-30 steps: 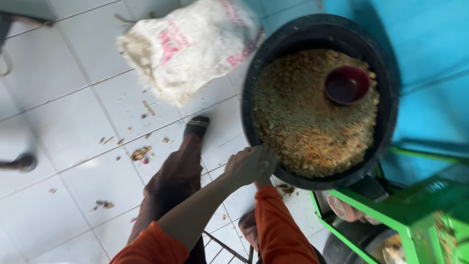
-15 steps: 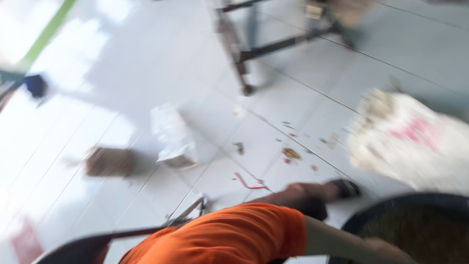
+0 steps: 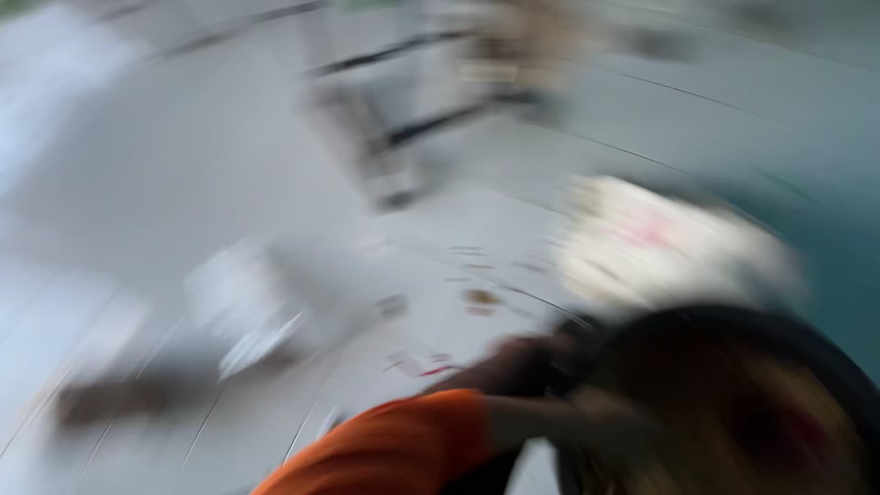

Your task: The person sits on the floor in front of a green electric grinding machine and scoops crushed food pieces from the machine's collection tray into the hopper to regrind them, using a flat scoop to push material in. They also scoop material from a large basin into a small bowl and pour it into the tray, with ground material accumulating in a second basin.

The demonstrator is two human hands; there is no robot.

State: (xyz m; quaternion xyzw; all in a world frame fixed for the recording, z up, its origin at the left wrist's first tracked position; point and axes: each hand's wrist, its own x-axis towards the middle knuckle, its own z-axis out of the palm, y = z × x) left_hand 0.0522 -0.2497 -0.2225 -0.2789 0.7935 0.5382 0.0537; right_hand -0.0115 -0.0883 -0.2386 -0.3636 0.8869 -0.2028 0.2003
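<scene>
Big black tub (image 3: 825, 367) at the lower right corner of the frame, round, dark-rimmed, filled with a tan, grainy mass (image 3: 724, 412) with a reddish patch on its right side; all of it heavily smeared by motion blur

At the tub's near-left rim, a hand (image 3: 610, 417) on the end of a bare forearm, reaching in from an orange sleeve (image 3: 403, 445) at the bottom centre. Touching or just above the rim, too blurred to say which; whether clenched, released or grasping the rim, cannot tell. Which of the two hands it is, also unclear through the smear. No second hand in sight

Just behind the forearm, a dark brownish shape (image 3: 513, 367), outline lost in the blur

Beyond the tub, near its far rim, a pale bulging sack (image 3: 669, 243) with a pink mark on it, lying on the floor

Pale tiled floor (image 3: 183, 165) all around, grout lines streaked. Small scraps of litter (image 3: 477, 298) scattered between sack and sleeve. Further left, a whitish crumpled bag (image 3: 243, 293); at the far lower left, a brown blocky object (image 3: 119, 394). At the top centre, well apart from the tub, dark legs of a frame or piece of furniture (image 3: 394, 156), unclear in detail
</scene>
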